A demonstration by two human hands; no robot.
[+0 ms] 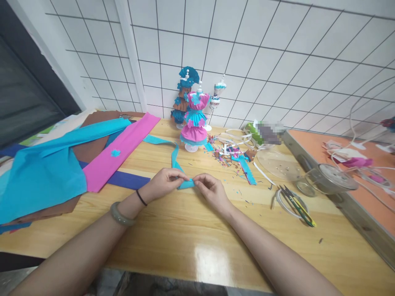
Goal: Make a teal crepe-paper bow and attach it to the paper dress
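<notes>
Both hands meet over the middle of the wooden table. Between them is the near end of a turquoise crepe paper strip (174,154), which trails back and to the left. My left hand (168,181) pinches this end from the left, its thumb and fingertips together. From the right, my right hand (212,190) pinches the same end with thumb and forefinger. The strip looks folded between the fingertips; the exact fold is partly covered. Just beyond the hands stands a tiered pink and turquoise paper ornament (194,133) on a white base.
Large turquoise paper sheets (46,181) and a pink strip (123,152) spread over the left side. Paper scraps (228,152) lie beyond my right hand. Yellow-handled scissors (299,206), a glass jar (331,177) and an orange-topped surface (327,144) are at right. Taller ornaments (182,102) stand against the tiled wall.
</notes>
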